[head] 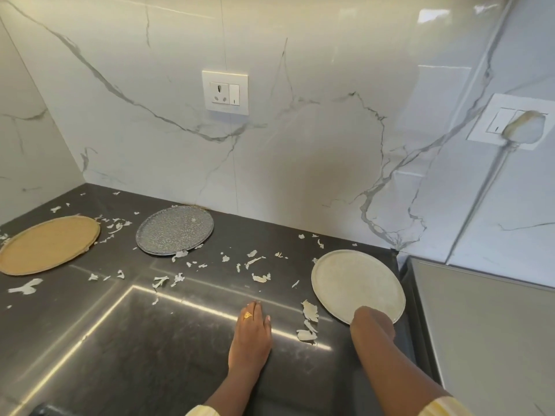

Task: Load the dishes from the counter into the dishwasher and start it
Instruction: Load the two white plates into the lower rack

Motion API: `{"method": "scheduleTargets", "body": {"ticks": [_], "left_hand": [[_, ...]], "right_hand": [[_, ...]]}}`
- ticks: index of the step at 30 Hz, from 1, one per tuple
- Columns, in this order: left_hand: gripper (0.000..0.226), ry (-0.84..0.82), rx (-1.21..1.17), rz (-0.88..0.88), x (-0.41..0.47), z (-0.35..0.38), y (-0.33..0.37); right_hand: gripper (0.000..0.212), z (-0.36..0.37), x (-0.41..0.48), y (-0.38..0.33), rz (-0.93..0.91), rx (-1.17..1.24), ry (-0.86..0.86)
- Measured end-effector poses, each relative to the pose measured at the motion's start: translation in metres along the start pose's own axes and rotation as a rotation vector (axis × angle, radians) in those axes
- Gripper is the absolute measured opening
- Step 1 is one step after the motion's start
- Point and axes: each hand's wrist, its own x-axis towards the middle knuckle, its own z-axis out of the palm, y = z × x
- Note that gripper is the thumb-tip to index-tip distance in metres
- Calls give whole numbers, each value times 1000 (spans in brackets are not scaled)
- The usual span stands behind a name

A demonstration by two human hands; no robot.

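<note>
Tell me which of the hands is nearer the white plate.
Right. The right hand is on the white plate at its near rim; the left hand rests flat on the counter, off to the plate's left.

I read this as a home kitchen — dark stone bench (180, 340) in a corner, white marble-veined wall tiles (300, 160) behind it, a wall socket with switch (225, 93) above. Three dinner plates — tan (48, 244), speckled grey (174, 230), pale (357, 282) — lie among food scraps (258, 277).

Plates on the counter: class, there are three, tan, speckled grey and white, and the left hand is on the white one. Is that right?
Not quite. The head view shows the right hand on the white plate; the left hand lies flat on the counter. The tan plate and speckled grey plate are there.
</note>
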Motion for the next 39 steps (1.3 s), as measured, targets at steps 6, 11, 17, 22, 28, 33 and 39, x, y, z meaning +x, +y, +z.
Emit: {"method": "scheduleTargets", "body": {"ticks": [6,11,17,22,28,33,39], "left_hand": [[43,29,-39,2,0,-2,0],[41,71,-188,5,-4,-18,2],[37,144,-149,-15,-19,-56,-50],[36,245,-77,-246,-40,-114,-143],[31,217,134,-533,-75,-202,-272],[23,237,155,-699,-87,-264,-360],[37,-43,355,-535,-97,-285,-410]], "right_hand": [[38,25,-8,-26,134,438,123],[38,37,-26,-32,74,551,79],[42,66,-63,-17,-76,584,64],[41,109,-108,-4,-164,605,34],[41,160,-186,21,-203,575,-56],[34,179,-238,42,-267,474,-27],[35,178,-270,71,-281,437,12]]}}
